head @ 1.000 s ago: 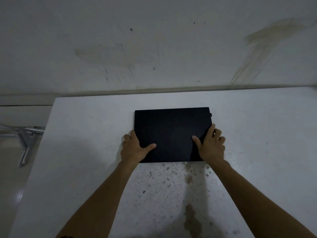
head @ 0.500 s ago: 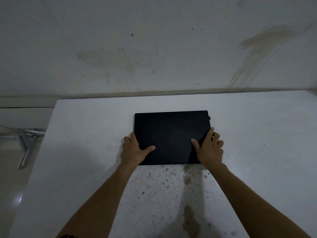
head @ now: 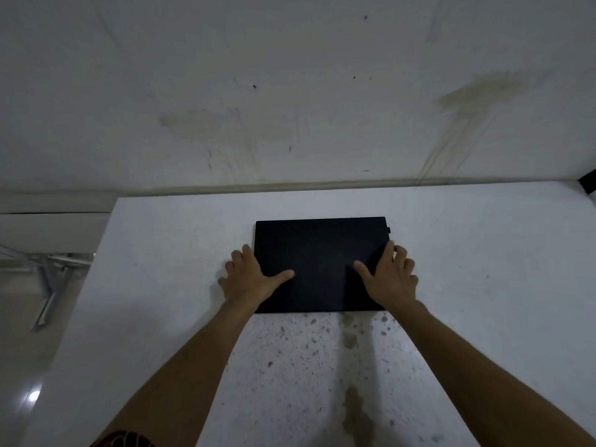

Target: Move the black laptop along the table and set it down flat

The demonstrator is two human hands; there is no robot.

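The black laptop (head: pixel 319 253) lies closed and flat on the white table (head: pixel 161 259), a little back from the middle. My left hand (head: pixel 250 277) grips its left edge, thumb on the lid, fingers down the side. On the right edge sits my right hand (head: pixel 392 275), thumb on the lid and fingers curled over the side. Both wrists cover the laptop's near corners.
A stained white wall (head: pixel 290 108) rises right behind the table's far edge. The table's left edge (head: pixel 80 285) drops to the floor, where a metal frame (head: pixel 48 279) stands. Dark speckles and a brown stain (head: pixel 354 408) mark the near tabletop. A dark object (head: pixel 588 183) pokes in at far right.
The laptop and both hands have kept their grip and sit slightly lower in view, mostly from the camera tilting; my right fingers have shifted a little along the edge.
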